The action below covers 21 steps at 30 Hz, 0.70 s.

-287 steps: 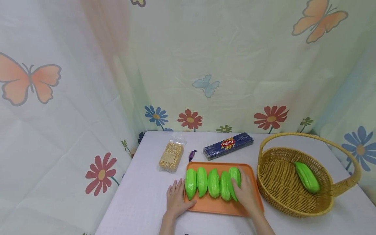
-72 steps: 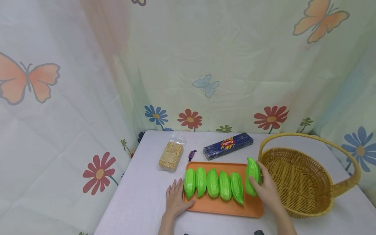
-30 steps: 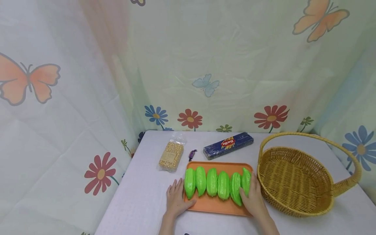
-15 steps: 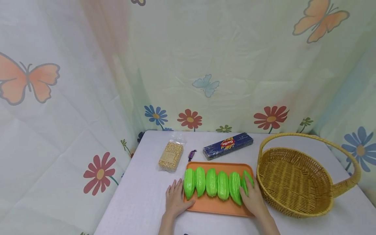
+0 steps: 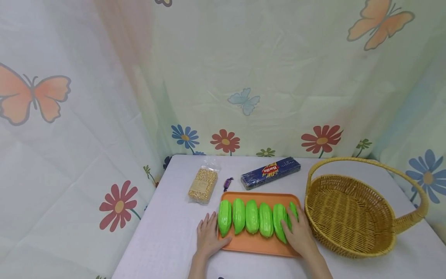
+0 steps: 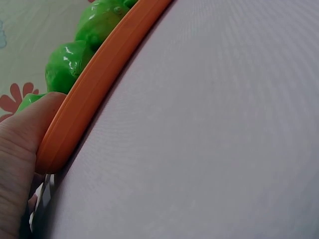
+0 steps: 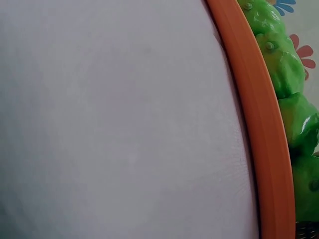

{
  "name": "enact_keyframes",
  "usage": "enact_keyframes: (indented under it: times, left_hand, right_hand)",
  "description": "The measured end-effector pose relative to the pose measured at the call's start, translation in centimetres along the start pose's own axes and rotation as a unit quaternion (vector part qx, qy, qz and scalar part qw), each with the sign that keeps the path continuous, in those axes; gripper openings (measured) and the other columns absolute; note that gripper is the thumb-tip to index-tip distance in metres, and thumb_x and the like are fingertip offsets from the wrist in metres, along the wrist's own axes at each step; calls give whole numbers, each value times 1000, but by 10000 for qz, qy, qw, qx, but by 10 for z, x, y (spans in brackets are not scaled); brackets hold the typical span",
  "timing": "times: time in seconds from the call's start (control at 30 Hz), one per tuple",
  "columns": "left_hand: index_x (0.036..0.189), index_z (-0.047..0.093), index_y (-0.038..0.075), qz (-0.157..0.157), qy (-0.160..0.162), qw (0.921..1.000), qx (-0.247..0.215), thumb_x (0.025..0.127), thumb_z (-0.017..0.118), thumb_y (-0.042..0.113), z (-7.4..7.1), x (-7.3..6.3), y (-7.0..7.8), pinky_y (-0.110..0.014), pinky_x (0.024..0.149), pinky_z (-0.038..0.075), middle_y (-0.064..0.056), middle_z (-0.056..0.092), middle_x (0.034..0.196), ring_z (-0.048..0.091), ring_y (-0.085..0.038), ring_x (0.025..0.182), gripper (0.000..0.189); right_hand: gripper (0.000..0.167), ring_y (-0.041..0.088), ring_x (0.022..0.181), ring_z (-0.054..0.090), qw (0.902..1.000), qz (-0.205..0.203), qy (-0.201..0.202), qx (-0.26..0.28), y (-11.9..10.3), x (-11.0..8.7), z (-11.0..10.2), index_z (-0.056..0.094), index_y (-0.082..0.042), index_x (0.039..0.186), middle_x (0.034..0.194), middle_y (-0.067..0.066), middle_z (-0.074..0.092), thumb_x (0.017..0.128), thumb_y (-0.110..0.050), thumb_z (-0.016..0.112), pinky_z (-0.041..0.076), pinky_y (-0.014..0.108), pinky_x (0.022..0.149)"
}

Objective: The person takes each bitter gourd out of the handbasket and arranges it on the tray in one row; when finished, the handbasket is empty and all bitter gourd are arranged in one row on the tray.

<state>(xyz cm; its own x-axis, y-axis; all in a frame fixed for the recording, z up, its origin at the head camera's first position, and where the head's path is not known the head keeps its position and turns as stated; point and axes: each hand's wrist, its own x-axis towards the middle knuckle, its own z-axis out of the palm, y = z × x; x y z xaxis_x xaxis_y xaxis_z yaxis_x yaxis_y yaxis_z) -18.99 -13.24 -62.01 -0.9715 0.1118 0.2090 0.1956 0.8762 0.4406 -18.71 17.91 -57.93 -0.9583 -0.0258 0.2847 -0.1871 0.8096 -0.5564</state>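
A row of several glossy green ridged fruits (image 5: 252, 217) lies side by side on the orange tray (image 5: 258, 246). My left hand (image 5: 208, 238) rests at the tray's left edge with fingers spread and straight, the thumb at the front rim. In the left wrist view that thumb (image 6: 37, 117) lies against the rim, beside the fruits. My right hand (image 5: 299, 234) lies over the right end of the row, its spread fingers partly covering the rightmost fruit (image 5: 293, 209). Its thumb reaches the neighbouring fruit (image 5: 279, 219). No part of the right hand shows in the right wrist view.
A wicker basket (image 5: 378, 197) with a tall handle stands right of the tray, nothing in it. Behind the tray lie a bag of corn kernels (image 5: 203, 186), a purple wrapped candy (image 5: 227, 184) and a blue spaghetti pack (image 5: 270, 173). A patterned curtain surrounds the table.
The fruit seen in the basket earliest is gone from there; my right hand held one at the tray's right end, then set it down. Fingers have since spread over it. The left hand stays put.
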Motion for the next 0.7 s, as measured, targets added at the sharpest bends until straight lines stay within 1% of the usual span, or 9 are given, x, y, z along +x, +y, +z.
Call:
enact_keyframes:
  times: [0.17,0.3,0.4,0.47,0.53,0.57,0.63,0.67,0.7]
  left_hand:
    - [139,38,8,-20,16,10000,-31,64,66,64,-2,0,0,-53,105,14,-9,38,142,26,-33,132,98]
    - [138,39,5,-24,74,9998,-201,61,68,65,-3,-2,-1,-55,104,14,-10,40,140,27,-34,131,102]
    - [139,36,5,-86,-32,9993,-365,60,67,67,-4,-3,-3,-54,105,12,-10,39,141,25,-33,132,105]
    - [140,34,5,-126,-147,9974,-696,61,69,64,-8,-2,-4,-54,105,12,-11,38,141,25,-34,132,104]
    - [141,32,6,-235,-252,9919,-1225,66,70,58,-16,-2,-4,-56,104,14,-15,37,141,25,-37,132,100]
    - [142,31,7,-317,-297,9875,-1513,68,70,55,-22,-1,-3,-58,104,15,-16,36,142,25,-38,131,97]
    - [143,30,9,-419,-277,9787,-1989,71,71,47,-35,2,-1,-60,102,18,-19,35,142,26,-41,130,91]
    - [143,29,11,-461,-252,9761,-2111,73,70,44,-43,4,1,-61,102,19,-19,33,142,26,-41,130,88]
    - [143,29,11,-448,-166,9758,-2132,74,70,42,-50,7,3,-61,101,20,-19,33,143,27,-41,130,86]
  right_hand:
    - [52,51,129,15,9997,-193,133,6,-3,-2,0,43,7,131,141,31,23,92,-28,52,20,67,95]
    - [52,50,129,13,9998,-179,105,70,-8,-2,-3,44,6,130,140,32,23,92,-28,52,18,68,95]
    - [50,50,129,14,9997,-229,115,44,-14,-2,-7,47,6,128,139,32,25,91,-27,54,18,67,97]
    - [48,50,128,17,9994,-319,140,28,-18,-1,-11,49,6,126,137,32,28,90,-25,56,19,66,97]
    - [46,50,126,19,9991,-392,119,75,-24,-1,-16,51,5,125,137,32,29,89,-23,57,20,67,95]
    - [44,51,125,20,9989,-438,118,119,-27,0,-19,51,4,124,136,33,30,89,-22,58,21,68,94]
    - [42,51,123,23,9982,-536,127,225,-33,1,-26,53,3,123,135,33,31,88,-19,60,23,70,91]
    - [42,51,122,24,9978,-590,137,281,-36,2,-29,53,3,123,134,33,31,87,-17,60,24,70,90]
    - [41,51,121,24,9972,-651,157,328,-39,3,-34,54,2,122,134,32,32,87,-16,60,25,71,89]
